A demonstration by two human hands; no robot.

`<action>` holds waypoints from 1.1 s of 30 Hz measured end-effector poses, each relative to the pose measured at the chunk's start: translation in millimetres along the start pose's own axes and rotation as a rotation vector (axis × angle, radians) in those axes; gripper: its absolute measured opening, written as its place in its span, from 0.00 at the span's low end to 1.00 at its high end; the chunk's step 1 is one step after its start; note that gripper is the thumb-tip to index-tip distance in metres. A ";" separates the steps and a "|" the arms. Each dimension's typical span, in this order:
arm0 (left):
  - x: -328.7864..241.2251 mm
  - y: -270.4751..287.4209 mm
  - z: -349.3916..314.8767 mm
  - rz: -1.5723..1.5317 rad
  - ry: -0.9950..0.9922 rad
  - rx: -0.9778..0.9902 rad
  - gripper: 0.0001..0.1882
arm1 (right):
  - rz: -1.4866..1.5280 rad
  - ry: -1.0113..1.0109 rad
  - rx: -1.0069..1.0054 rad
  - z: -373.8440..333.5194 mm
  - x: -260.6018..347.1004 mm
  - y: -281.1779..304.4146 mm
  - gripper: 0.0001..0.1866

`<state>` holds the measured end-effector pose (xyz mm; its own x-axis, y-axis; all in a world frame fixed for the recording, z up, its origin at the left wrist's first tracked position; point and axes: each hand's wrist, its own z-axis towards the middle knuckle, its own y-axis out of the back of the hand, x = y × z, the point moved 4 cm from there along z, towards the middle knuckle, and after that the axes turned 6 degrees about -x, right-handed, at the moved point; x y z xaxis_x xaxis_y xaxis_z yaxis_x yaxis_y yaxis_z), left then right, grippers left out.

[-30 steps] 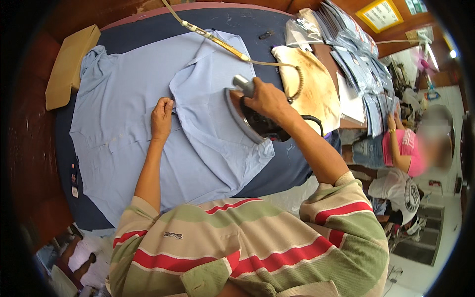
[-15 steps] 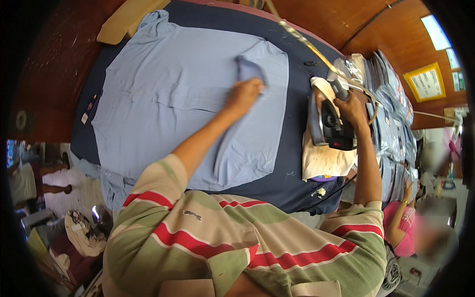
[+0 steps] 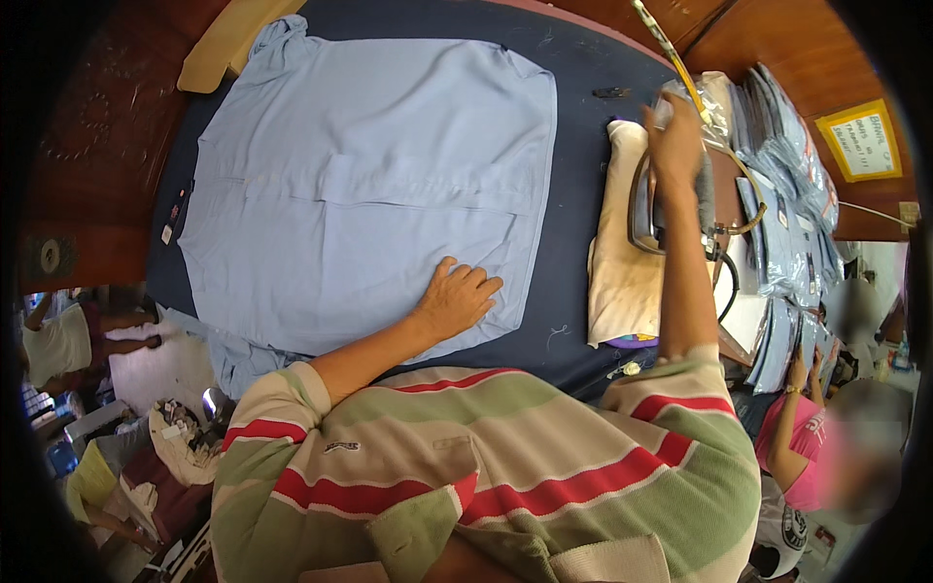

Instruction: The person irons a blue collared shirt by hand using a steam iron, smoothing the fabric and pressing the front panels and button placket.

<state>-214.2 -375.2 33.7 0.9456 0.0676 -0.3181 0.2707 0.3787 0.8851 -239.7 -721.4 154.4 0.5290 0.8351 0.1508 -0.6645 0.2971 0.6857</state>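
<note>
A light blue shirt (image 3: 389,117) lies spread out on the dark blue table cover (image 3: 573,194), its front placket running across the middle. My left hand (image 3: 459,299) rests on the shirt's near right part, palm down with the fingers a little apart. At the right, an iron (image 3: 641,216) sits on a folded cream cloth (image 3: 618,282), partly hidden under my right forearm. My right hand (image 3: 677,136) is beyond the iron, blurred, its fingers curled around something pale and clear that I cannot make out.
Stacks of folded blue shirts in clear plastic (image 3: 792,223) stand at the right, with the iron's cord (image 3: 758,219) beside them. A cardboard piece (image 3: 219,49) is at the far left. A person in a pink top (image 3: 789,447) is at the lower right.
My right hand has let go of the iron's handle and moved farther away. My left hand has released the bunched shirt edge and come nearer; that edge now lies flat.
</note>
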 end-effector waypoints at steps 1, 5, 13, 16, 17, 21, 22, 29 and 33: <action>-2.5 0.0 0.7 -0.026 -0.009 -0.003 0.14 | 0.147 0.027 0.054 -2.4 14.7 -31.4 0.15; 0.7 3.0 6.6 -0.195 -0.065 0.014 0.13 | 0.135 -0.124 0.551 4.2 56.6 -142.8 0.13; 12.4 2.3 -8.5 -0.223 -0.189 0.041 0.05 | 0.097 -0.005 0.644 22.6 54.0 -229.1 0.13; -5.5 12.6 7.4 -0.280 -0.274 0.077 0.04 | 0.158 -0.082 0.403 44.6 12.6 -236.3 0.13; -19.4 17.1 8.3 -0.324 -0.301 0.101 0.05 | 0.136 -0.074 0.340 50.3 12.7 -233.7 0.14; -56.8 -5.0 2.8 -0.499 -0.318 0.413 0.07 | 0.176 -0.290 0.425 60.9 5.5 -239.7 0.15; -58.1 -6.3 4.6 -0.584 -0.286 0.399 0.08 | 0.214 -0.376 0.408 65.2 0.6 -246.0 0.16; -62.1 -34.5 21.7 -1.077 -0.108 0.573 0.10 | 0.772 -0.983 0.301 54.7 -13.3 -298.5 0.09; -98.7 -73.2 41.1 -1.506 -0.046 0.379 0.10 | 0.863 -0.987 0.201 64.0 -60.5 -298.7 0.12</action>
<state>-320.0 -447.5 14.3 -0.2291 -0.1775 -0.9571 0.9638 -0.1794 -0.1974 -39.5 -890.3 -13.9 0.1952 0.0104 0.9807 -0.9349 -0.3002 0.1892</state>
